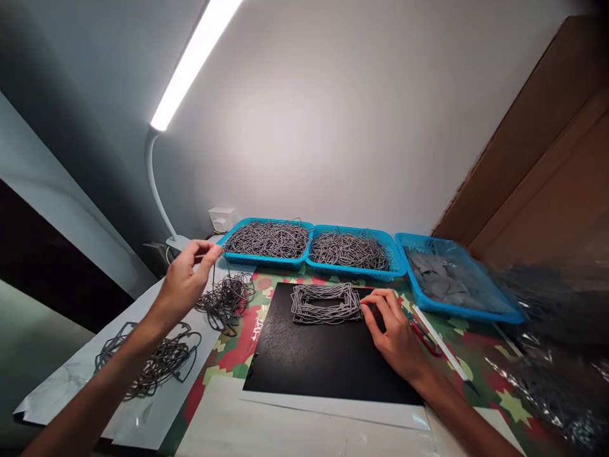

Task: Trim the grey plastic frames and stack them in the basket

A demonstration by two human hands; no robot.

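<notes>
On a black board point(304, 362) lies a neat rectangular stack of bent grey wire pieces point(326, 314), with an open middle. My right hand point(392, 333) is at the stack's right end, thumb and index finger closed on its edge. Raised at the left, my left hand point(188, 276) pinches a thin bent wire piece point(214, 271) that hangs from the fingertips. Just below and right of that hand is a tangled heap of wire pieces point(231, 295). A second loose heap of wire pieces point(164, 362) lies on the white surface, partly behind my left forearm.
Two blue baskets point(266, 259) point(356, 273) full of wire pieces stand along the wall. Right of them, another blue basket point(469, 312) holds grey pieces in clear plastic. Red-handled pliers point(425, 336) and a white stick-like tool point(445, 346) lie beside my right forearm. A lamp point(155, 171) stands back left.
</notes>
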